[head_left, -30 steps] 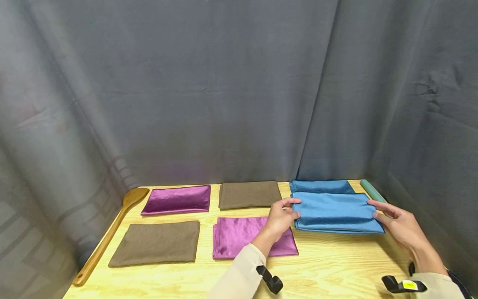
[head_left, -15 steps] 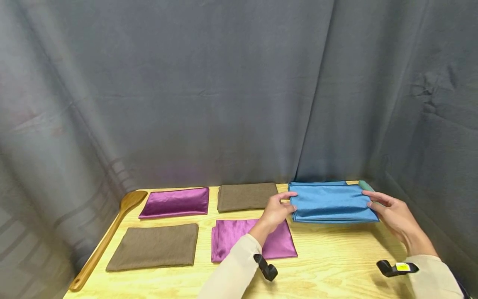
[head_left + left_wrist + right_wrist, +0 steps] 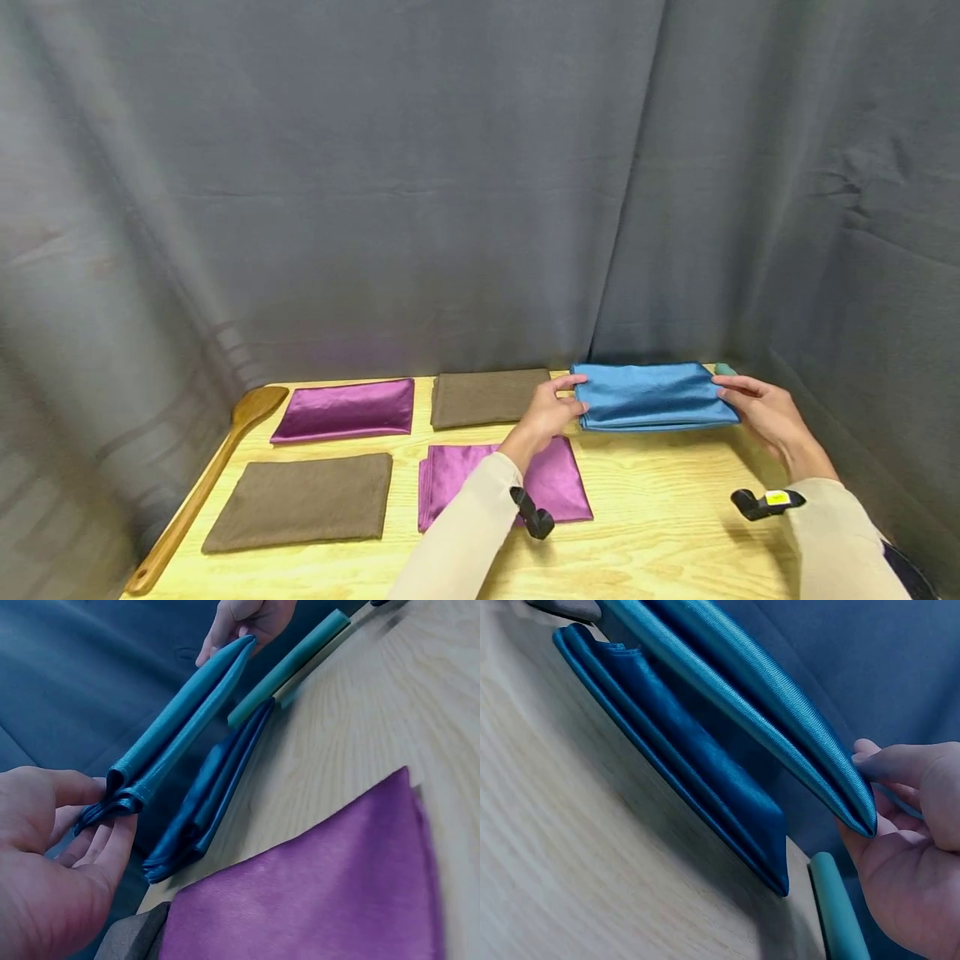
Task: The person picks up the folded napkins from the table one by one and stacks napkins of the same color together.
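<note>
The folded light-blue cloth [image 3: 652,396] is at the far right, held above a darker blue cloth [image 3: 682,765] on the wooden table [image 3: 660,508]. The left hand [image 3: 549,414] pinches its left end, the right hand [image 3: 768,414] its right. A green cylinder [image 3: 840,911] lies farther right; a brown cloth [image 3: 483,398] lies left.

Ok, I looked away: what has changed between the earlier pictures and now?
The held blue cloth has moved toward the curtain, above the other blue cloth, which it now mostly hides in the head view. The left hand and right hand still grip its ends. The purple cloths, brown cloths and wooden spoon stayed put.
</note>
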A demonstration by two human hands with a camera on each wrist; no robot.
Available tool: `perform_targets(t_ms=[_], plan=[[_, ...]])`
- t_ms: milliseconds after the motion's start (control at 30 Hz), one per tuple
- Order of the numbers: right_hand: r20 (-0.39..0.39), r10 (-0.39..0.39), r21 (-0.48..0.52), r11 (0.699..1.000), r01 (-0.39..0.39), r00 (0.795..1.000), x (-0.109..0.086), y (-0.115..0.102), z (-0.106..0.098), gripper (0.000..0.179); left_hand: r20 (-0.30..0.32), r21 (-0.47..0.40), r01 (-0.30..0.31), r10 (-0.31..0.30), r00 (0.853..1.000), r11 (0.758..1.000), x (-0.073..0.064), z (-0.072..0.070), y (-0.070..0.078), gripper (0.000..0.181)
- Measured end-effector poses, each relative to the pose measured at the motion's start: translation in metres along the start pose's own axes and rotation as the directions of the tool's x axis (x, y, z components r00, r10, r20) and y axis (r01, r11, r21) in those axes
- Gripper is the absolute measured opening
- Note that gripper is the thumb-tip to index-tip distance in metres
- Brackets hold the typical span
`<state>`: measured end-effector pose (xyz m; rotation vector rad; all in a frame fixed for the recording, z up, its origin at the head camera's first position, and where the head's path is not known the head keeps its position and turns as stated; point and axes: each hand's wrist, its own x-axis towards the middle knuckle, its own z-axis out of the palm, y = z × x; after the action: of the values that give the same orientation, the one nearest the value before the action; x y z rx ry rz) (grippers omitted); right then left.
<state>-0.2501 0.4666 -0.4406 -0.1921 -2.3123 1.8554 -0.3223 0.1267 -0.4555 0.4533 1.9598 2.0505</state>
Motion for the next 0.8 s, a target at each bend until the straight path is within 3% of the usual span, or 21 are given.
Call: perform_targets(t_ms=[167, 433, 700, 800], plan=[[0.013, -0.01, 0.056, 0.998, 0.01, 1.0, 0.01, 0.002, -0.003, 0.029, 0.008, 0.033, -0.012, 0.012, 1.0, 0.999, 0.011, -0.001, 0.002, 0.05], [0.059, -0.006, 0.067, 0.998, 0.002, 0.998, 0.02, 0.008, -0.005, 0.034, 0.072, -0.01, 0.08, -0.079, 0.994, 0.997, 0.022, -0.004, 0.0, 0.059], [0.044, 0.062, 0.101, 0.993, -0.067, 0.997, 0.029, 0.019, -0.002, 0.036, 0.057, 0.0, 0.121, -0.121, 0.991, 0.993, 0.031, 0.0, -0.006, 0.06], [0.024, 0.076, 0.163, 0.984, -0.079, 0.997, 0.032, 0.026, 0.0, 0.038, 0.058, -0.002, 0.113, -0.113, 0.992, 0.994, 0.033, 0.004, -0.009, 0.062]])
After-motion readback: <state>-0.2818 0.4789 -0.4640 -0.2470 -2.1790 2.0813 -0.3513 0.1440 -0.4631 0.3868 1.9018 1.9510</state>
